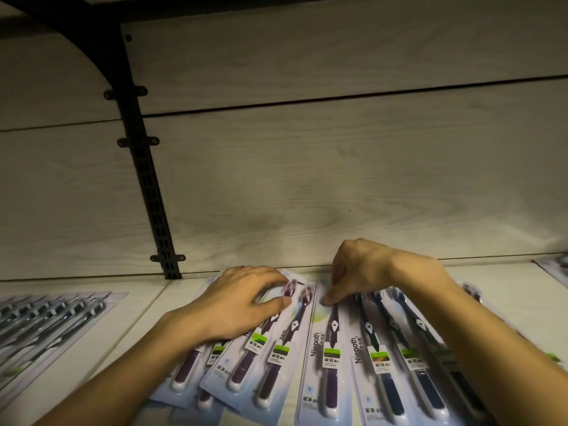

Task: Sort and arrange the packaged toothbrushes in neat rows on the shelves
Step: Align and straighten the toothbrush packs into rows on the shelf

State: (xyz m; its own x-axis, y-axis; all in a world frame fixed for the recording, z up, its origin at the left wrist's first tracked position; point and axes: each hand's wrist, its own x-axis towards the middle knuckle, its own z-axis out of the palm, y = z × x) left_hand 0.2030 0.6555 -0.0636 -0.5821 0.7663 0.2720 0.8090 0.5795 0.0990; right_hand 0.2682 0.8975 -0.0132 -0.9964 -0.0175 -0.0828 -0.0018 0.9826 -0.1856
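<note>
Several packaged toothbrushes lie side by side on the white shelf (147, 305). Purple-handled packs (267, 364) overlap at the left of the group, and dark blue packs (399, 376) lie to the right. One purple pack (325, 367) lies between them. My left hand (239, 305) grips the top end of the overlapping purple packs, thumb on the front. My right hand (362, 272) pinches the top end of the middle purple pack with curled fingers. Both forearms cover parts of the packs.
A fanned row of grey-handled toothbrush packs (46, 321) lies at the left on the neighbouring shelf board. More packs (556, 269) show at the right edge. A black slotted upright (147, 179) runs up the pale wooden back panel, which stands just behind the packs.
</note>
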